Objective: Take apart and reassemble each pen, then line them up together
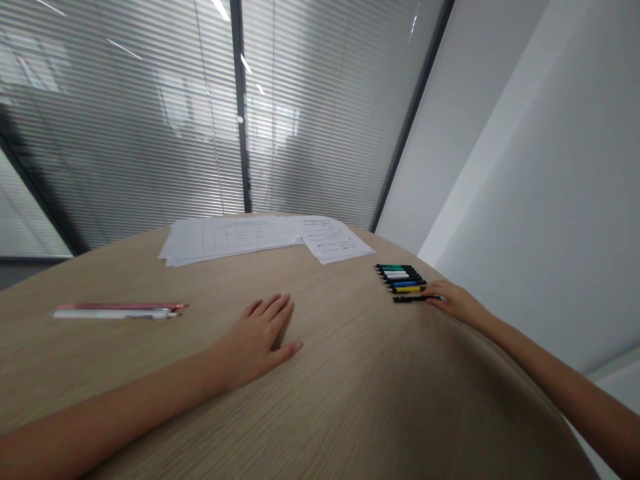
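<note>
My left hand rests on the wooden table, palm down, with its fingers spread and nothing in it. At the right, my right hand pinches one end of a black pen lying at the near end of a row of pens. Beyond that pen, several others lie side by side, among them a yellow pen, a blue pen, a white pen and a green pen. Left of my left hand, a pink pen and a white pen lie close together.
The round table curves away at its far and right edges. Printed sheets lie at the back: a stack of papers and, overlapping it, another sheet. Behind stand glass panels with blinds; a white wall rises at the right.
</note>
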Tool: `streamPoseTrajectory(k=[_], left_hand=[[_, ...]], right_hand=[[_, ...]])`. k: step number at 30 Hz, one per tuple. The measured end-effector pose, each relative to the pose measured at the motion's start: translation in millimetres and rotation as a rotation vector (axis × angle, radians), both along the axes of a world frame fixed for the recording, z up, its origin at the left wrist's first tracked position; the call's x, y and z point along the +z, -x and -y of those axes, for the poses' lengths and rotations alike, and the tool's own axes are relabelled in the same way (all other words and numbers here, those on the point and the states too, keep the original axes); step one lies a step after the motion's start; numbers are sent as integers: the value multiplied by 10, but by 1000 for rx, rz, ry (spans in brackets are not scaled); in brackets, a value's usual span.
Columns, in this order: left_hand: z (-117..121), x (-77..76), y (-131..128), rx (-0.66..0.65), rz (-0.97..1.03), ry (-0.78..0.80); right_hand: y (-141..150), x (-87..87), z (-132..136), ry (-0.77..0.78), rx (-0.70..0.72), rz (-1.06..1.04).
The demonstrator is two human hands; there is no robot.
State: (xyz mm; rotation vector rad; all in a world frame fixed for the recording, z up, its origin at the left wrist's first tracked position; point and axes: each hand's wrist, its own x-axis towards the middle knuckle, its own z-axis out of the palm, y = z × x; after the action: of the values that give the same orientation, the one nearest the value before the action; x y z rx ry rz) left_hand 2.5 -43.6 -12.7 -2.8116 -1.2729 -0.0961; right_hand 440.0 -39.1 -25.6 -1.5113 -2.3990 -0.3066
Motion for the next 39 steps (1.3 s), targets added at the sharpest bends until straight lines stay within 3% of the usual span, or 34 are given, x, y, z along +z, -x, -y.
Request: streamPoseTrajectory(k=[14,31,35,39], left_hand=[[4,13,3,-9,37,12],[3,3,9,-13,62,8],[1,-9,5,-24,79,-1],[20,9,-4,-13,54,19]], right_hand=[[-23,-66,-69,-110,-1,141],[13,-41,-57,-96,-33,87],[136,33,-28,-107,-18,43],[443,120,6,-130,2,-44]])
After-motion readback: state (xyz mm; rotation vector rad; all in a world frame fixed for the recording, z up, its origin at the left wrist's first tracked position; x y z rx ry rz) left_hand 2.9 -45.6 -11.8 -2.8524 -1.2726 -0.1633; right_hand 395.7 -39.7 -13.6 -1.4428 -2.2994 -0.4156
